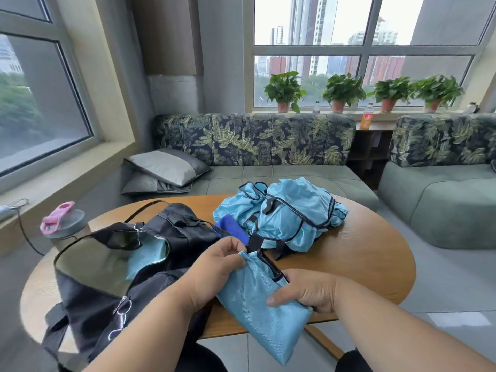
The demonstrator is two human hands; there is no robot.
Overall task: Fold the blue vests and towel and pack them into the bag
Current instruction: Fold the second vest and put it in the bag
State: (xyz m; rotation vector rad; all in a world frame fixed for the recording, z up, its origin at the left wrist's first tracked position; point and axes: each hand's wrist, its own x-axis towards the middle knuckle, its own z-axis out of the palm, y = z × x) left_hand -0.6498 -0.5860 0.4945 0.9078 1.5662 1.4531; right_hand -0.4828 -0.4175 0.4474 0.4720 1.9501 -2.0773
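Note:
A folded light-blue vest [257, 304] with black trim hangs over the table's near edge. My left hand [214, 267] pinches its upper corner and my right hand [303, 291] grips its right side, thumb on top. The black bag [112, 285] lies open on the left of the table, with light-blue cloth [146, 255] showing inside it. A heap of unfolded light-blue vests [284, 213] sits at the table's far side. A dark blue towel [232, 225] lies between the heap and the bag, partly hidden by a bag strap.
The wooden oval table [362, 253] has bare surface on its right. A bottle with a pink lid [63, 224] stands at the far left by the bag. Behind are a leaf-patterned sofa [255, 140], grey cushions [166, 167] and potted plants on the windowsill.

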